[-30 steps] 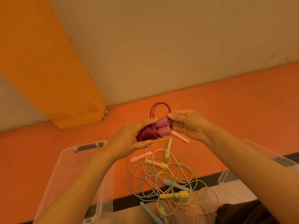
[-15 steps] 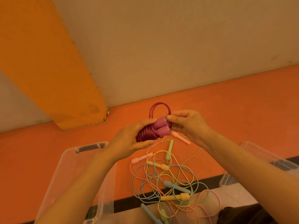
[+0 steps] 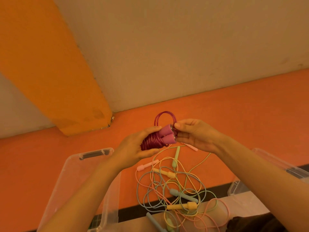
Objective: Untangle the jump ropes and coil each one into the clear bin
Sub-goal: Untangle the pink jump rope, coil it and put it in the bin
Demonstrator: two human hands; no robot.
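A magenta jump rope (image 3: 153,141) is wound tight around its two pink handles (image 3: 167,134), with a loop (image 3: 164,117) sticking up behind. My left hand (image 3: 135,149) grips the wound bundle from the left. My right hand (image 3: 194,133) pinches the rope at the handles' metal ends. Both hands hold it in the air above the floor. Below lies a tangle of pastel ropes (image 3: 173,188) with blue, yellow, green and pink handles. A clear bin (image 3: 73,174) stands at lower left under my left forearm.
The orange floor meets a beige wall (image 3: 184,47) behind. An orange pillar (image 3: 50,64) runs down at the left. A second clear container (image 3: 274,166) shows at the right, partly behind my right forearm. A dark strip crosses the floor near me.
Both hands and the magenta bundle stay almost where they were; my right fingers have shifted slightly at the handle ends. The tangle on the floor has not moved.
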